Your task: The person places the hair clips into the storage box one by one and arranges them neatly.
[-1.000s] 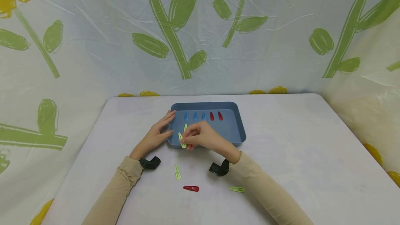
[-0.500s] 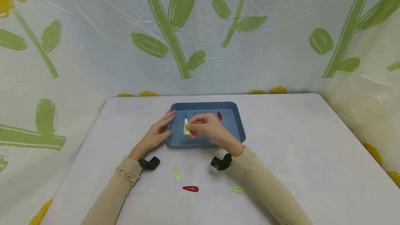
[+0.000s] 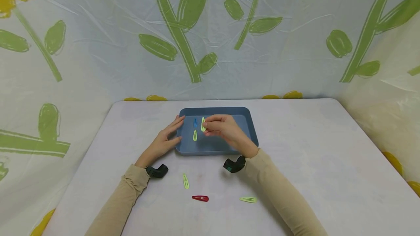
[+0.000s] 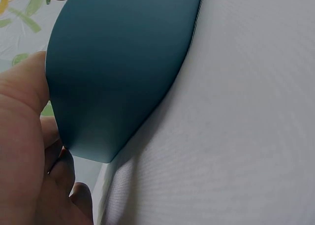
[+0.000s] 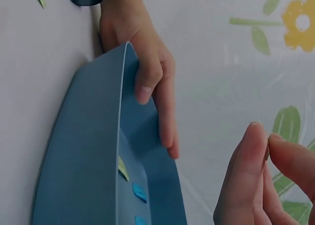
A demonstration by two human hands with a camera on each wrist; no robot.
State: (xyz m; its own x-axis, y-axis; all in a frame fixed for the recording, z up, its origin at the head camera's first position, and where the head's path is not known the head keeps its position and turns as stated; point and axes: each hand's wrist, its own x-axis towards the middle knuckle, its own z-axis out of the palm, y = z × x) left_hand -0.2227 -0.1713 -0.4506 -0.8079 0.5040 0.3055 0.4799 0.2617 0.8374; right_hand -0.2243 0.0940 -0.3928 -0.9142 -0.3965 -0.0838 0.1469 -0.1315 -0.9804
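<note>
From my end, the head feed had the right hand [image 3: 226, 128] just above centre of the frame, thumb and fingertips pinched on a pale green clip [image 3: 203, 124]. That clip was roughly upright in the picture, over the blue-grey tray [image 3: 210, 152], and on the right wrist feed I had the pinching fingers lower right, up clear of the tray wall. The left hand [image 3: 163, 141] was left of centre, thumb and fingers spread apart and fairly straight, resting on the tray's left edge, so not touching the other hand at all

Inside the tray, toward its left end, I could see a blue clip [image 3: 195, 122] with a second green clip [image 3: 195, 135] just below it. My right wrist feed also caught another blue clip [image 5: 140, 220] at the bottom edge. Down in the lower middle of the head frame, on the white table [image 3: 302, 148], I had a third green clip [image 3: 186, 180], a red clip [image 3: 200, 198] just below it, and a fourth green clip [image 3: 248, 200] off to the right, near the sleeve [image 3: 279, 192]
</note>
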